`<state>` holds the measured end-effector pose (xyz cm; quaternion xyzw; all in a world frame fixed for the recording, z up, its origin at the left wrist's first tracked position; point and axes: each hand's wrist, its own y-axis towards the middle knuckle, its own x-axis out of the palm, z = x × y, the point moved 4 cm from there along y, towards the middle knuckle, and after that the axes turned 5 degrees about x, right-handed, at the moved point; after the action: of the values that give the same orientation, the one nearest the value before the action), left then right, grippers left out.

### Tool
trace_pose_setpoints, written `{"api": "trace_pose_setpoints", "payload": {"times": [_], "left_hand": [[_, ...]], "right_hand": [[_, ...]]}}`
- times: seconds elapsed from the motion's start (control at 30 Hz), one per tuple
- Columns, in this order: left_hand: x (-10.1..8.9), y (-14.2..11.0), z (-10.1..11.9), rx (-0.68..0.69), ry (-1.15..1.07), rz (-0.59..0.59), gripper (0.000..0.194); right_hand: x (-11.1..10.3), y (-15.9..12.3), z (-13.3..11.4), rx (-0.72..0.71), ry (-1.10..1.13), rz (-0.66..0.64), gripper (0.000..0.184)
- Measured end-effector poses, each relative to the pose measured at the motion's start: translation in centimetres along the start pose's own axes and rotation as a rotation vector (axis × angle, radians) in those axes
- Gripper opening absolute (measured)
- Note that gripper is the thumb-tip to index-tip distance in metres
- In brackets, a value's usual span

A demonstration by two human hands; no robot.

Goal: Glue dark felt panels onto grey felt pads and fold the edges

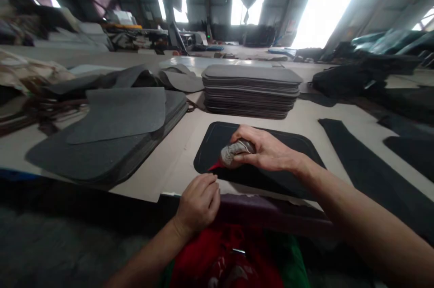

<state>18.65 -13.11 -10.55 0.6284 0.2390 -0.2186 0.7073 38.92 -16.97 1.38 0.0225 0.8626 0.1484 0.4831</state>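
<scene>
A black rounded panel (271,181) lies flat on the pale-covered table (176,161) in front of me, with a faint line running inside its edge. My right hand (266,148) is closed around a squeeze bottle (230,152) wrapped in greyish material. The bottle is tilted over the panel's left part, its pointed red tip aimed down and left at the near-left edge. Close to that tip, my left hand (200,200) rests at the table's front edge with its fingers curled together. Whatever those fingers may hold is hidden.
Behind the panel stands a tall stack of grey panels (251,93). At left lies a pile of larger dark pieces (101,157) with a loose grey piece (125,114) on top. A long black strip (373,170) lies at right, with dark bundled material (352,77) farther back.
</scene>
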Motion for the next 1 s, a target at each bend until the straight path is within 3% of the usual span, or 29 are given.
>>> {"api": "trace_pose_setpoints", "payload": {"times": [0.3, 0.8, 1.0], "left_hand": [[0.1, 0.1, 0.2, -0.035, 0.025, -0.035, 0.018], [0.0, 0.2, 0.4, -0.061, 0.044, 0.007, 0.019], [0.0, 0.2, 0.4, -0.051, 0.049, 0.023, 0.019]], "right_hand": [[1.8, 3.0, 1.5, -0.011, -0.031, 0.065, 0.029], [0.9, 6.7, 7.9, 0.166, -0.150, 0.274, 0.028], [0.5, 6.5, 10.1, 0.275, -0.134, 0.386, 0.026]]}}
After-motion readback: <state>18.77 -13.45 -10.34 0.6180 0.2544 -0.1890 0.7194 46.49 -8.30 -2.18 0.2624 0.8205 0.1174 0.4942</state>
